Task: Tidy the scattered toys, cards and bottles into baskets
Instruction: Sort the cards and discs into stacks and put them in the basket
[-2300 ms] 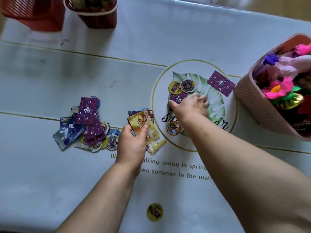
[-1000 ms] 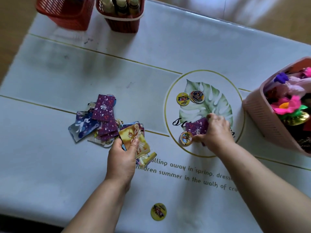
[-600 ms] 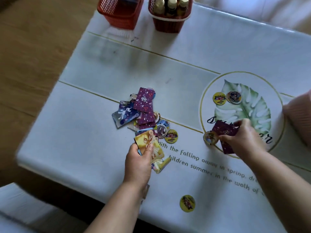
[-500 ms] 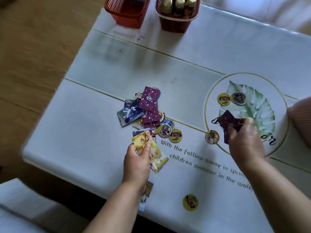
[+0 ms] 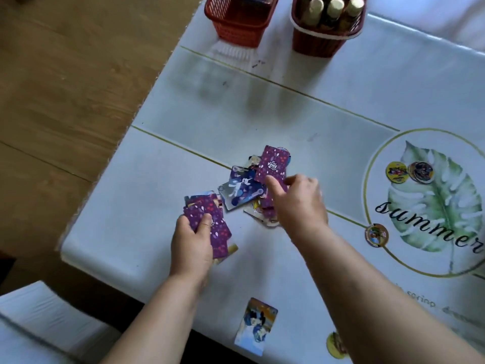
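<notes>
- The left hand (image 5: 193, 243) is above the near left part of the bench (image 5: 301, 106). Its fingers are curled under a stack of cards (image 5: 210, 222) and the thumb presses on the purple top card, so the stack is firmly gripped.
- A red basket (image 5: 236, 24) stands at the far edge of the bench, with something dark inside that is too cut off to name.
- A pile of cards (image 5: 242, 190) lies on the bench just right of the held stack. A blue picture card faces up, and a purple card (image 5: 273, 164) lies on top at the far side.
- One loose card (image 5: 256, 325) lies face up near the front edge, well apart from the pile.
- The right hand (image 5: 299, 203) is over the right side of the pile, its forefinger stretched left across the cards and its other fingers bent. It is blurred, and I cannot tell whether it has hold of a card.
- A dark red basket (image 5: 325, 40) stands beside the red one and holds bottles (image 5: 336, 6) upright.
- A yellow disc (image 5: 334, 342) lies by the front edge, partly behind the right forearm.
- Another disc (image 5: 376, 235) sits on the printed ring, and two more discs (image 5: 396, 172) touch each other on the printed leaf.
</notes>
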`<control>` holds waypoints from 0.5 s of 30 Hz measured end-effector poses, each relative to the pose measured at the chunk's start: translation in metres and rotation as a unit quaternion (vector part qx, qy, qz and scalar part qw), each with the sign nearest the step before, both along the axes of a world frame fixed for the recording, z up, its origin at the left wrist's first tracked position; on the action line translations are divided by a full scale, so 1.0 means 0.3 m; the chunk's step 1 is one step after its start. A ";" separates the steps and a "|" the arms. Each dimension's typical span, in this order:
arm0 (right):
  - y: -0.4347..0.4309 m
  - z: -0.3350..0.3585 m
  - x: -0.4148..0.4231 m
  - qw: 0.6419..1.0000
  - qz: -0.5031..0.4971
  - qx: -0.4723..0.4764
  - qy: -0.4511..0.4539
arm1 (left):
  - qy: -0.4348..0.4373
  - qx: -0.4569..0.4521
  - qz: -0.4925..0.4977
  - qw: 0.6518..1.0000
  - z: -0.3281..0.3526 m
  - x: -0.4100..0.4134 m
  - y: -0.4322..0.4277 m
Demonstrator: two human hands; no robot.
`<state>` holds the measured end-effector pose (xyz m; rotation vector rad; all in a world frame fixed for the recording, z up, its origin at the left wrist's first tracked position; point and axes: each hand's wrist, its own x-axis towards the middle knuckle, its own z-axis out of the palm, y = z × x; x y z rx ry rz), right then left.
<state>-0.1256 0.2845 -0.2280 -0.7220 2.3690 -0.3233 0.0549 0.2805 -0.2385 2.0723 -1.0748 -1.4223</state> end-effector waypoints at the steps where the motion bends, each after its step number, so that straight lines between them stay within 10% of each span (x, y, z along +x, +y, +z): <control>1: -0.037 -0.017 -0.023 0.998 -0.006 0.055 0.024 | -0.012 0.003 -0.025 1.000 -0.007 0.035 -0.028; 7: -0.143 -0.083 -0.069 0.986 -0.004 0.164 0.035 | -0.336 -0.153 -0.299 0.880 -0.045 0.139 -0.130; 12: -0.099 -0.060 -0.081 0.996 -0.058 0.050 -0.050 | -0.260 -0.321 -0.451 0.791 -0.067 -0.001 -0.187; 15: -0.029 -0.058 -0.080 0.984 -0.134 -0.045 -0.109 | -0.230 -0.247 -0.564 0.754 -0.058 -0.145 -0.213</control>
